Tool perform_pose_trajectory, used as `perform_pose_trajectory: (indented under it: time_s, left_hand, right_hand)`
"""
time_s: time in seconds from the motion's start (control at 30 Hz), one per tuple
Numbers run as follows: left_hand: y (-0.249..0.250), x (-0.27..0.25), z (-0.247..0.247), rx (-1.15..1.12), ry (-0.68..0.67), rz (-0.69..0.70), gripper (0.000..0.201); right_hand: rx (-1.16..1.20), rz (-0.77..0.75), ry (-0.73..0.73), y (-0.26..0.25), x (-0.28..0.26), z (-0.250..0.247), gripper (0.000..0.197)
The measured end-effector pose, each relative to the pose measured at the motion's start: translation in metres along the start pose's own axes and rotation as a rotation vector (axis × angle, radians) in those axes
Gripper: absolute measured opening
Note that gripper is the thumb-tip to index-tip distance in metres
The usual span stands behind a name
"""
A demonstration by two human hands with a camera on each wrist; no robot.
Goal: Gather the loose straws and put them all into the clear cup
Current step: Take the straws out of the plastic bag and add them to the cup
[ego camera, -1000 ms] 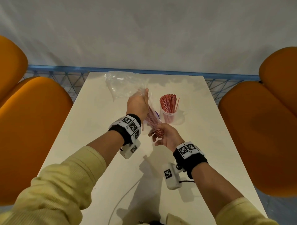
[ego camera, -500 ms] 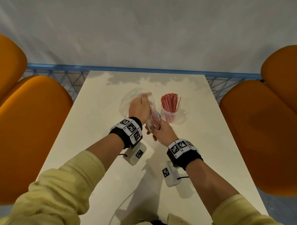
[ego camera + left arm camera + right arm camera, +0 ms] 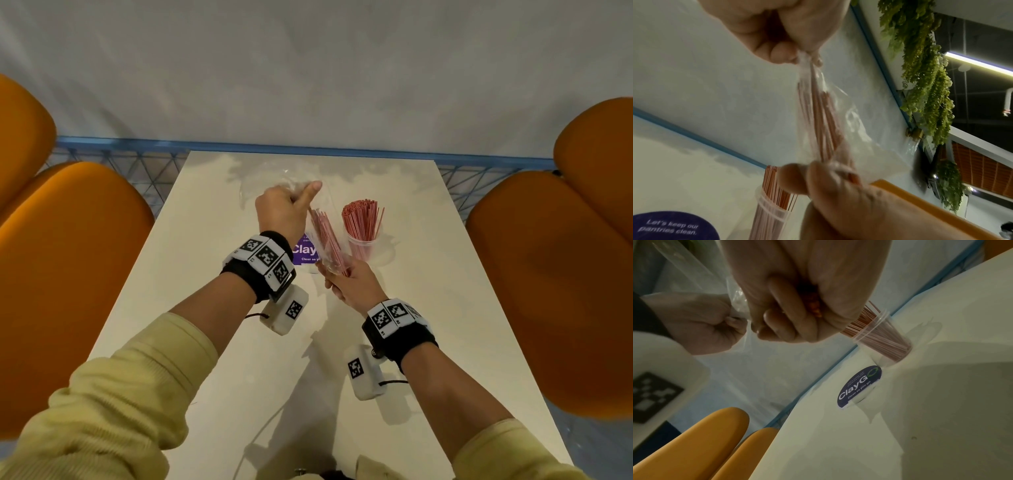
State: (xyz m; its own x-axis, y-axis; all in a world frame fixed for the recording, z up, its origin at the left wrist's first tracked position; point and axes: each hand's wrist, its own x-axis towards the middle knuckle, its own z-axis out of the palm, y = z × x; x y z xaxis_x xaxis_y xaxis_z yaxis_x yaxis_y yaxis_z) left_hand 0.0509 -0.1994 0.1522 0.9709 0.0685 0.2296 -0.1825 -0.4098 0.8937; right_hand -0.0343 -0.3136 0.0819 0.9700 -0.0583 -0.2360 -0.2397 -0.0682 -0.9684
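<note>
A clear plastic bag (image 3: 317, 219) with a bundle of thin red straws (image 3: 327, 240) inside hangs slanted above the table. My left hand (image 3: 294, 198) grips the bag's bunched top, thumb sticking up; the pinch shows in the left wrist view (image 3: 805, 56). My right hand (image 3: 334, 274) grips the bag's lower end around the straw bundle (image 3: 824, 121), and straw ends (image 3: 816, 309) show inside its fist (image 3: 797, 318). The clear cup (image 3: 363, 245) stands just right of the bag, packed with upright red straws (image 3: 361, 216).
The white table (image 3: 428, 308) carries a purple round sticker (image 3: 305, 250) under the hands. Orange chairs (image 3: 68, 257) flank both long sides. A blue rail (image 3: 308, 149) and pale wall lie behind the far edge.
The bag's loose plastic, earlier spread toward the far left, is now bunched in my left hand, which has risen a little. The purple sticker has come into view. My right hand has barely moved.
</note>
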Motion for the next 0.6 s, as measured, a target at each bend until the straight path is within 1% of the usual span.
perform_pose_trajectory:
  time_s: [0.03, 0.1, 0.2, 0.3, 0.33, 0.43, 0.5, 0.6]
  left_hand:
    - [0.0, 0.001, -0.002, -0.032, 0.009, -0.021, 0.035]
    - [0.0, 0.001, -0.003, -0.039, -0.002, -0.044, 0.034]
    - [0.0, -0.004, -0.001, 0.027, -0.065, -0.002, 0.03]
    - [-0.001, -0.005, 0.0, 0.052, -0.113, 0.024, 0.028]
    - [-0.001, -0.004, -0.001, 0.039, -0.111, 0.012, 0.029]
    - [-0.001, 0.002, -0.003, -0.016, -0.044, -0.038, 0.031]
    - [-0.002, 0.005, -0.004, -0.014, -0.011, -0.04, 0.033]
    - [-0.005, 0.006, -0.004, -0.009, 0.004, -0.023, 0.034]
  right_hand:
    - [0.001, -0.005, 0.002, 0.0, -0.001, -0.001, 0.002]
    - [0.007, -0.009, 0.0, -0.002, -0.001, -0.001, 0.004]
    - [0.018, -0.014, -0.012, -0.003, -0.001, 0.002, 0.011]
    - [-0.004, -0.014, 0.013, 0.002, -0.001, 0.003, 0.003]
    - [-0.013, -0.014, 0.028, 0.005, 0.001, 0.003, 0.003]
    - [-0.036, -0.002, 0.043, 0.007, 0.003, 0.0, 0.005]
    - [-0.022, -0.001, 0.032, 0.007, 0.003, -0.001, 0.008]
    - [-0.019, -0.008, 0.052, 0.012, 0.002, -0.002, 0.01]
